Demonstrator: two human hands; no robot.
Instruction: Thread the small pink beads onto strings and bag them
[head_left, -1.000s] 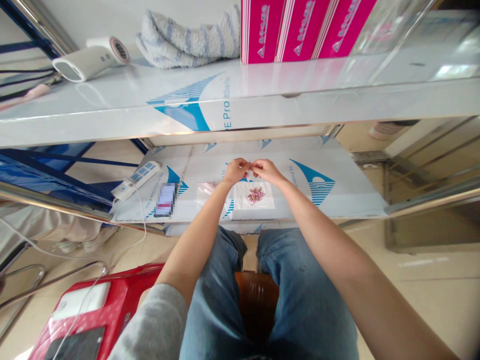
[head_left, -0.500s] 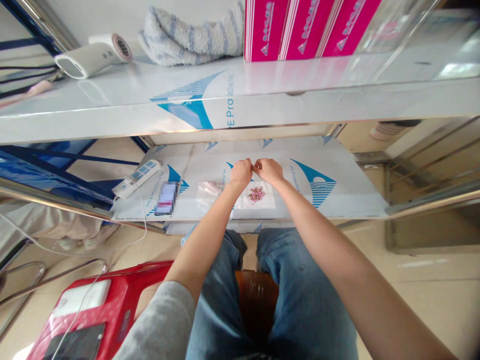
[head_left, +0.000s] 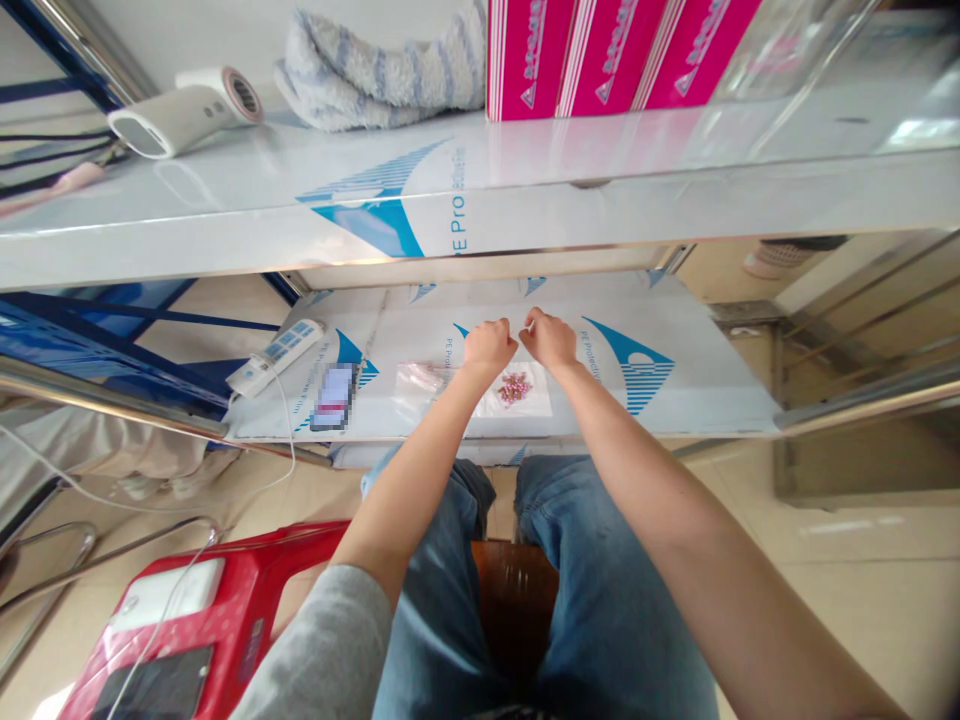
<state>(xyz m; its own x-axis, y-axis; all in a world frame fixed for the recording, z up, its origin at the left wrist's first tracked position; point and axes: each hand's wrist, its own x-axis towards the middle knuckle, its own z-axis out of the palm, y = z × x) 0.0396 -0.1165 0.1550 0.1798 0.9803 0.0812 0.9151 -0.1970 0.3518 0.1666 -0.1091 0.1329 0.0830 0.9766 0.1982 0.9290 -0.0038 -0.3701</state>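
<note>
My left hand (head_left: 490,345) and my right hand (head_left: 549,338) are over the lower shelf (head_left: 720,380), side by side with a small gap between them. The fingers of both are closed; whatever they hold is too small to make out. Just below them, a heap of small pink and reddish beads (head_left: 514,388) lies on a pale flat sheet or bag (head_left: 541,402). A clear plastic bag (head_left: 416,385) with something pinkish in it rests left of my left forearm.
A phone (head_left: 334,396) and a white power strip (head_left: 276,357) lie at the shelf's left. Above runs an upper shelf (head_left: 600,215) with a hair dryer (head_left: 180,112), striped towel (head_left: 382,75) and pink boxes (head_left: 600,60). A red stool (head_left: 262,560) stands lower left.
My hands were touching at the fingertips and have moved slightly apart, my left hand a little to the right and my right hand also to the right. The beads have not moved.
</note>
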